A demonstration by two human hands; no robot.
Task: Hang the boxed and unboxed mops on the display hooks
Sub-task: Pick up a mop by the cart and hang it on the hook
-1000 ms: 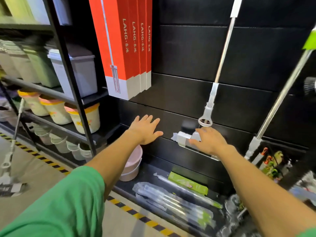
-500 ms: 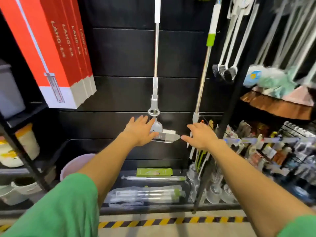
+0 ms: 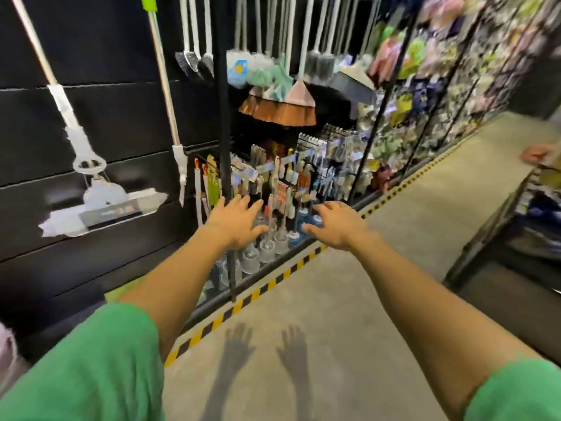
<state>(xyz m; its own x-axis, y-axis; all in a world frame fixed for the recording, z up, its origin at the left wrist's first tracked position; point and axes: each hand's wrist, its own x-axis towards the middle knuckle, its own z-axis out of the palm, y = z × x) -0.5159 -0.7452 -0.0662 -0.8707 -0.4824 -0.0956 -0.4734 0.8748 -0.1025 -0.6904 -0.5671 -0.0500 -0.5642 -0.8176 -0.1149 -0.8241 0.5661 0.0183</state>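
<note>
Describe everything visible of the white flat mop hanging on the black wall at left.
The white flat mop hangs against the black panel wall, its pole slanting up to the left out of frame. The pole looks metallic, with white plastic sleeves and a ring collar above the head. The flat head is tilted, wrapped in clear plastic with a dark label. Neither hand touches it.

Both hands [image 3: 235,221] [image 3: 337,226] outstretched (fingers spread)
</note>
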